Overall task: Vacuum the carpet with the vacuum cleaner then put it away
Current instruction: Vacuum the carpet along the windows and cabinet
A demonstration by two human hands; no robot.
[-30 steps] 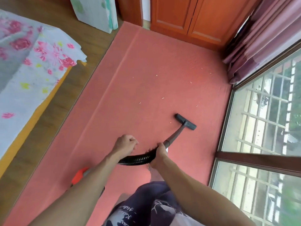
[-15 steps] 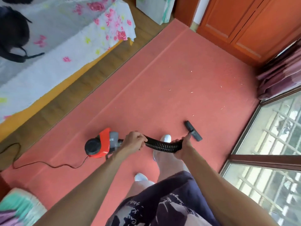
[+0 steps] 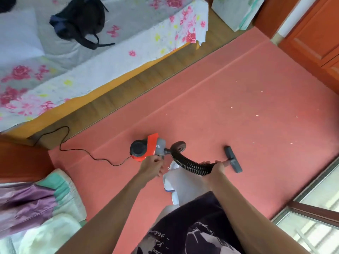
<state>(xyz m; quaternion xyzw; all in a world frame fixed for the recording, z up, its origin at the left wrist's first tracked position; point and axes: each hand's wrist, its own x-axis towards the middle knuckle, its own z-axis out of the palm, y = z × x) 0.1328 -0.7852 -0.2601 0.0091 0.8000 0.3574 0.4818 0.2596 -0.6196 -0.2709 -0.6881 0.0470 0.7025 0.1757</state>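
Two hands share the vacuum cleaner (image 3: 146, 148), which hangs above the carpet (image 3: 238, 92) rather than resting on it; my left hand (image 3: 151, 166) is curled round the grip at its grey end, carrying the red body so the hose (image 3: 190, 165) has slack; my right hand (image 3: 214, 168) is wrapped round the far end of the hose, aiming the nozzle (image 3: 233, 159) down at the pile; the cord (image 3: 88, 153) trails to the wooden floor by the bed (image 3: 91, 57); pale scraps (image 3: 257, 116) lie well beyond the nozzle, so in my judgement vacuuming is unfinished and storage not yet due.
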